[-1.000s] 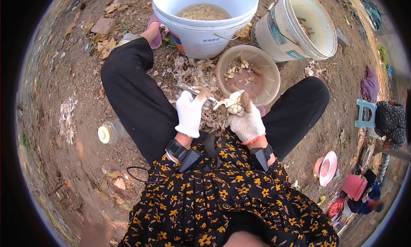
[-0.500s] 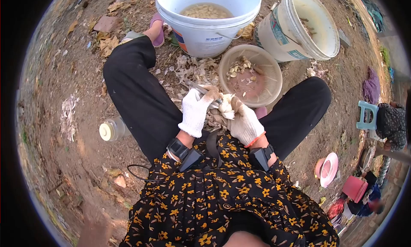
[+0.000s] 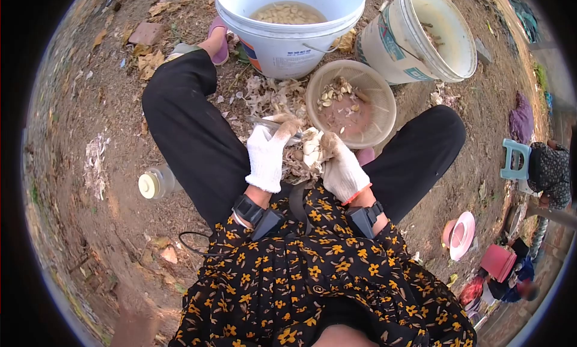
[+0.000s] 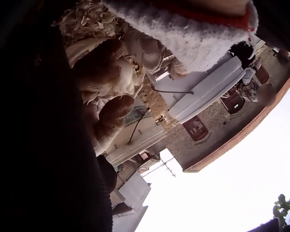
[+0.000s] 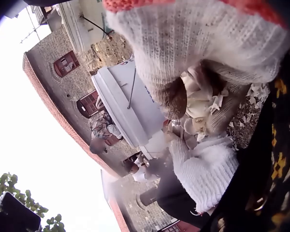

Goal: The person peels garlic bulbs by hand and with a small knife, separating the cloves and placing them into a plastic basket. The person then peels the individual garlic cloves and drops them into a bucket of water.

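My right hand (image 3: 344,170), in a soiled white knit glove, grips a partly opened garlic bulb (image 3: 312,149). Its pale cloves and loose skin show close up in the right wrist view, between the gloved fingers. On the other side, my left hand (image 3: 267,155), gloved too, holds a narrow grey metal tool (image 3: 264,122) whose tip is hidden by the fingers and the bulb. Both hands meet over a heap of garlic skins (image 3: 273,94) between the knees. Just beyond the right hand, a round mesh basket (image 3: 384,115) holds several loose cloves (image 3: 336,93).
A large white bucket (image 3: 288,52) with peeled cloves in water stands ahead, with a second bucket (image 3: 384,46) tilted beside it. A lidded jar (image 3: 157,183) lies by the left thigh. At right are a blue stool (image 3: 515,161), a person (image 3: 548,176) and a pink hat (image 3: 461,236).
The hands drew together at the garlic bulb, then moved slightly apart. The bulb has turned in the right hand, and a loose clove now lies nearer the basket's front.
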